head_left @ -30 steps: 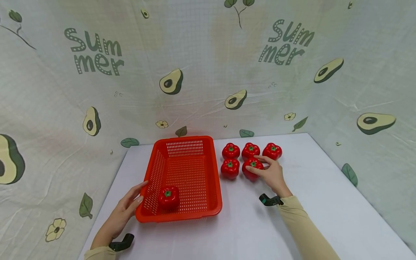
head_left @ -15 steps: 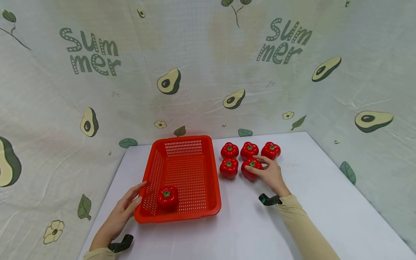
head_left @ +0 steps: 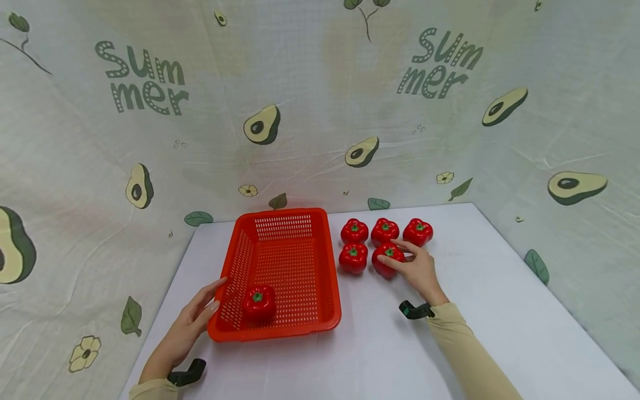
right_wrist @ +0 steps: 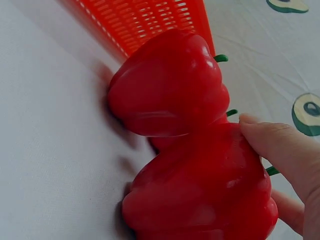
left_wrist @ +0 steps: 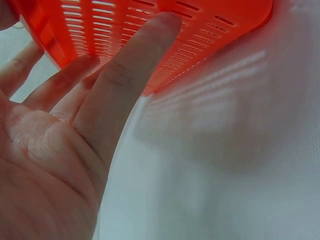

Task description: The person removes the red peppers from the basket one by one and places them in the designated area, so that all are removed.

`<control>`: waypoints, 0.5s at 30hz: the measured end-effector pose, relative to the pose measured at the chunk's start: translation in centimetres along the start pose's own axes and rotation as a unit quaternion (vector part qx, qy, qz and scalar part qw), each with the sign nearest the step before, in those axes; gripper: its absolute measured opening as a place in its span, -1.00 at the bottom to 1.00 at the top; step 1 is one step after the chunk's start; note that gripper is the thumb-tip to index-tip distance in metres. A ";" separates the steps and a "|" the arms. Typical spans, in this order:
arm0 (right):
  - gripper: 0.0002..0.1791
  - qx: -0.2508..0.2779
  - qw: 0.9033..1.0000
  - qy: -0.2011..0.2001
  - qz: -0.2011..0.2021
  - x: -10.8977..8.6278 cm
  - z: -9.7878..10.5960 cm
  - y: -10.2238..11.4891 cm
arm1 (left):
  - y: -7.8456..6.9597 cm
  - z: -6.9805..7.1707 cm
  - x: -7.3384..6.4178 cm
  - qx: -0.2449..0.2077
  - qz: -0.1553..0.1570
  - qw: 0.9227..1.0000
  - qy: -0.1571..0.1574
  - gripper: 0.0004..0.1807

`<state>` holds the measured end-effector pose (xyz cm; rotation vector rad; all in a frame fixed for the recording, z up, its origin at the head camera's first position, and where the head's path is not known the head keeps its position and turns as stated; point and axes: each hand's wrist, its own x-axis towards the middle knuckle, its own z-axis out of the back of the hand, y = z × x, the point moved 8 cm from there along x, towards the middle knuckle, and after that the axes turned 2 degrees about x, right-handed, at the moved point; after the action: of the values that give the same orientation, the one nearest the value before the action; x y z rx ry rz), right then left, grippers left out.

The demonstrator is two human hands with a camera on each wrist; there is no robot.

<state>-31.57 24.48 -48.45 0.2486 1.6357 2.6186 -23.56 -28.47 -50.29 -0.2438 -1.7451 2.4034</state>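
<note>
My right hand (head_left: 419, 271) holds a red bell pepper (head_left: 384, 268) between thumb and fingers, at the front right of a group of peppers. In the right wrist view, the thumb lies on the top of this bell pepper (right_wrist: 205, 190), beside its green stem. Another bell pepper (head_left: 353, 259) sits just left of it. My left hand (head_left: 185, 328) rests against the left side of a red plastic basket (head_left: 275, 334). Seen from the left wrist, its fingers reach out fairly straight to the slotted wall of the basket (left_wrist: 200, 30). One bell pepper (head_left: 259, 303) lies inside the basket, near the front left.
Behind the held pepper stands a back row: a left pepper (head_left: 354, 231), a middle pepper (head_left: 384, 230) and a right pepper (head_left: 418, 232). All are on a white table (head_left: 370, 344). A patterned cloth (head_left: 310, 111) hangs behind the table and at both sides.
</note>
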 end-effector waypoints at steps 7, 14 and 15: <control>-0.18 0.000 1.000 0.000 -0.002 -0.3 0.1 0.0 | 0.0 0.0 0.0 0.001 -0.003 1.000 0.001 -0.46; -0.17 -0.005 1.000 -0.002 -0.003 -0.3 0.1 -0.1 | -0.1 -0.1 -0.1 0.001 -0.012 1.000 0.005 -0.45; -0.17 -0.007 1.000 -0.003 -0.002 -0.3 0.2 -0.1 | -0.1 -0.1 -0.1 0.001 -0.012 1.000 0.006 -0.45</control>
<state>-31.22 24.62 -48.49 0.2541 1.6143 2.6227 -23.40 -28.39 -50.19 -0.2345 -1.7319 2.3821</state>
